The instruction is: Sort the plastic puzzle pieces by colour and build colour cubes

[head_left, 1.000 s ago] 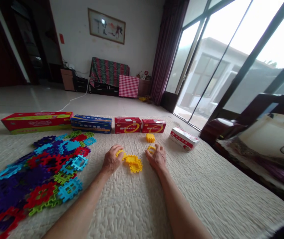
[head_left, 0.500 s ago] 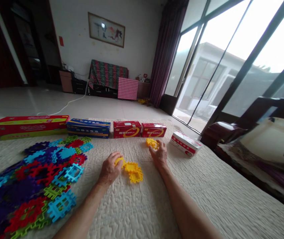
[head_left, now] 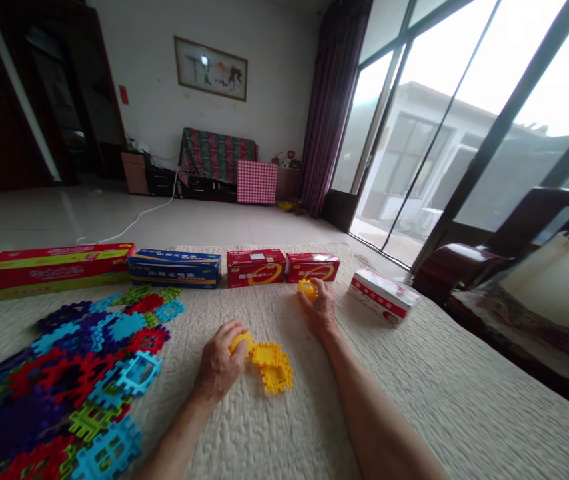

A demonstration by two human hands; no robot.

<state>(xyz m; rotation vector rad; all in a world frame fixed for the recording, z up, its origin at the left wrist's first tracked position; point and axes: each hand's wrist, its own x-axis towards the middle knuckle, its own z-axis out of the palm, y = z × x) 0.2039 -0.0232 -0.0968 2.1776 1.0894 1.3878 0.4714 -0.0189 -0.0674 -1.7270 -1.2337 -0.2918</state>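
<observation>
My left hand [head_left: 218, 360] is closed on a yellow notched plastic building piece [head_left: 242, 343], its fingers curled over the left side. Right beside that piece, touching or nearly so, lie two more yellow square building pieces [head_left: 277, 377], toothed at the edges and overlapping or joined. Farther forward, my right hand [head_left: 321, 311] grips another yellow building piece [head_left: 307, 289] between thumb and fingers, just in front of a small red box [head_left: 313, 268]. The fingers hide part of both held pieces.
A heap of red, blue, green and purple building pieces [head_left: 92, 353] spreads over the cream quilted cover [head_left: 264, 440] on the left. Behind stand a long red-and-green box [head_left: 54, 271], a blue box [head_left: 174, 269] and another red box [head_left: 256, 269]. A white-and-red box [head_left: 383, 297] sits right.
The camera view has tilted slightly, so everything sits a little lower. Both hands keep their holds on the yellow pieces, with hardly any other movement.
</observation>
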